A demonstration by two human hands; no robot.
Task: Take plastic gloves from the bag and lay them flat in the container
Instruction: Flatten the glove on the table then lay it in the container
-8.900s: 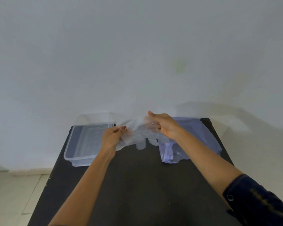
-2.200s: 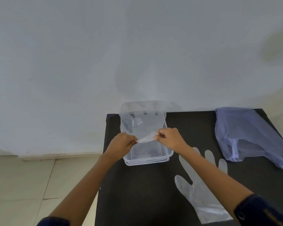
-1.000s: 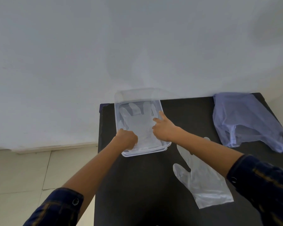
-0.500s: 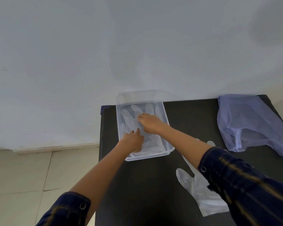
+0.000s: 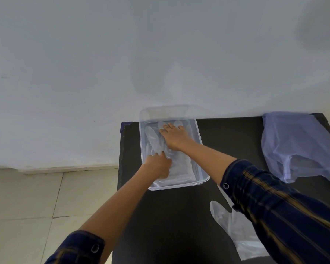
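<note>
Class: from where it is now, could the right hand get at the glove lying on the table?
Probably yes. The right hand presses flat on the glove in the container, holding nothing. The loose glove lies uncovered on the table, under that forearm, so pulling back should reach it.

Both hands [image 5: 176,139] [image 5: 158,165] palm-down, fingers flat.

Black table [image 5: 227,130] against plain white wall [image 5: 122,54]; beige tiled floor [image 5: 36,197].
</note>
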